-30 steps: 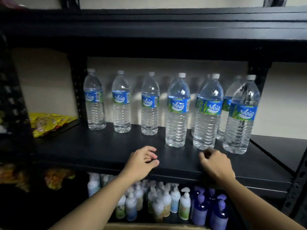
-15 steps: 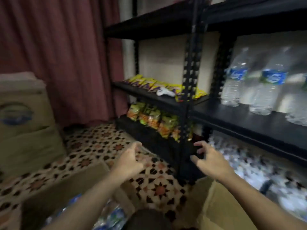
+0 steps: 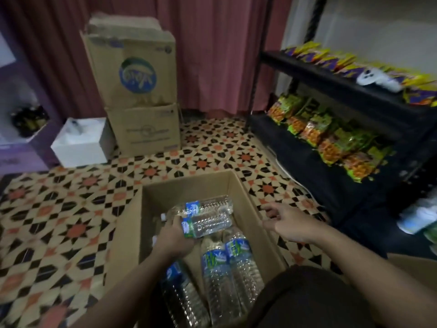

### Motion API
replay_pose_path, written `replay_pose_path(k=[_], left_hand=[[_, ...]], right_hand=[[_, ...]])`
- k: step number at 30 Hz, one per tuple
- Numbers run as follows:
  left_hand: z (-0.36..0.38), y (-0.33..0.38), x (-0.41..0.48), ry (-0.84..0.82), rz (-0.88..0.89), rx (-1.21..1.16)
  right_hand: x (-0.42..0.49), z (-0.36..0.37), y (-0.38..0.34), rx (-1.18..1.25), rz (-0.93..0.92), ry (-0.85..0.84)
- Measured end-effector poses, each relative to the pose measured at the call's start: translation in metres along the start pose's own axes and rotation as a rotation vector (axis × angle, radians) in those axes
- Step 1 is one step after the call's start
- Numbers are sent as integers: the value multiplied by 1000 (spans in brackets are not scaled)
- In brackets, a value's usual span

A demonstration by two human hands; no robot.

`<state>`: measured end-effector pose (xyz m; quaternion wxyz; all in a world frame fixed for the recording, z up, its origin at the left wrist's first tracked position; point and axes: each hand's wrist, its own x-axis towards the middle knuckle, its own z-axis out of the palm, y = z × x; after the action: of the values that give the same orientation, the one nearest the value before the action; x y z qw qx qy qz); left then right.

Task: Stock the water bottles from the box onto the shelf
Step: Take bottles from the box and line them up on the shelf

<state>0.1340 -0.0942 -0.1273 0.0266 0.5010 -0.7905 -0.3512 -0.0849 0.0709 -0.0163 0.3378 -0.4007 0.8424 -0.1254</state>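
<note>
Reaching into the box [image 3: 186,185], left hand [image 3: 173,237] gripped a lying bottle [image 3: 208,224] at its label end, prob. to lift it; right hand [image 3: 289,223] hovered spread, empty, above the rim.

left hand [image 3: 173,237] low, arm outstretched, gripping bottle [image 3: 209,224] | right hand [image 3: 287,223] hovering, fingers loosely spread

We stood in what looked to us like a small shop or its stockroom, where black metal shelving [image 3: 307,72] carried rows of snack packets [image 3: 309,132], branded cartons [image 3: 134,74] were stacked against a curtain [image 3: 212,55], and an open box [image 3: 189,188] of water bottles [image 3: 218,275] sat on the patterned tile floor [image 3: 59,221].
</note>
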Motion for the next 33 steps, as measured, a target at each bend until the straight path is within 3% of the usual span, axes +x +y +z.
replay_pose_path(k=[4, 8, 13, 15, 18, 24, 33], left_hand=[[25, -23, 9, -71, -147, 20], [55, -57, 24, -154, -415, -32], [90, -91, 31, -248, -596, -300], [133, -136, 47, -251, -637, -395], [157, -156, 45, -238, -699, -539], [149, -116, 36, -94, -851, -818], [163, -111, 37, 109, -805, -687]], right_hand=[[36, 33, 8, 20, 48, -166], [71, 65, 20, 94, 95, -294], [107, 122, 33, 76, 123, -410], [118, 143, 33, 24, 101, -425], [135, 169, 36, -137, 62, -396], [151, 215, 36, -269, 153, -334], [149, 229, 30, -270, 166, -185]])
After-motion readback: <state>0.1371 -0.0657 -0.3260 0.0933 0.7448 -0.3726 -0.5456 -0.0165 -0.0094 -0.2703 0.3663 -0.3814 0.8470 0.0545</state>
